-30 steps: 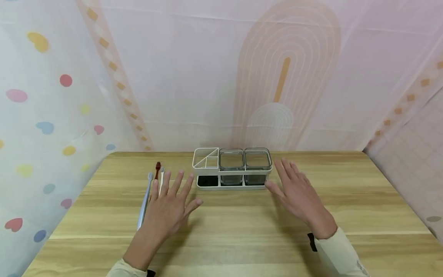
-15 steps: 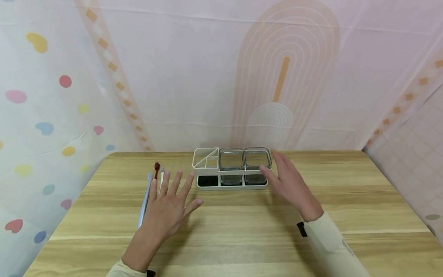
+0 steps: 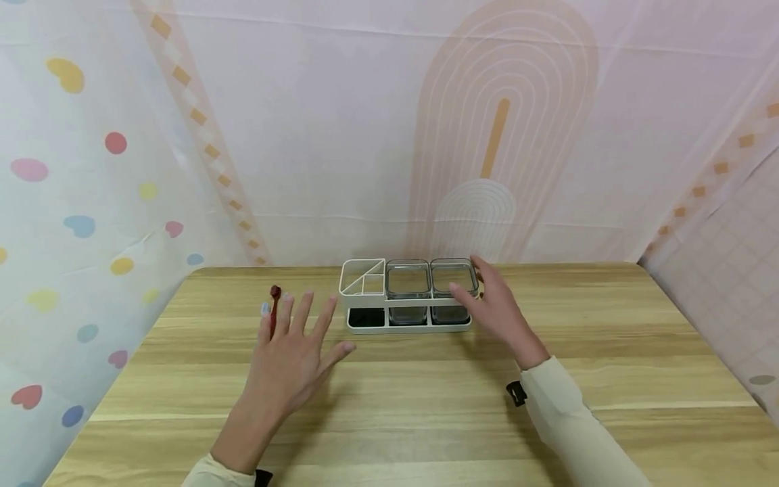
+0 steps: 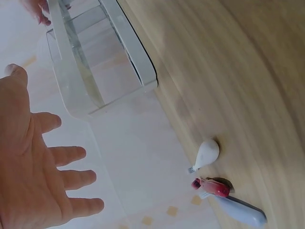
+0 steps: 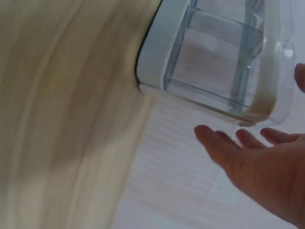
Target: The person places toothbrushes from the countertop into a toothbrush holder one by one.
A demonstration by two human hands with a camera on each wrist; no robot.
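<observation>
Bright, even, soft light throughout; only faint shadows under the left hand point(image 3: 292, 365) and right hand point(image 3: 496, 308) on the wooden table point(image 3: 426, 419). Head view sharp, slightly bowed at the edges. Right wrist view smeared with motion blur; left wrist view soft, washed pale at upper left.

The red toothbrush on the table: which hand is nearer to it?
Left. The left hand hovers by the red toothbrush; the right hand is across the table at the clear cup.
</observation>
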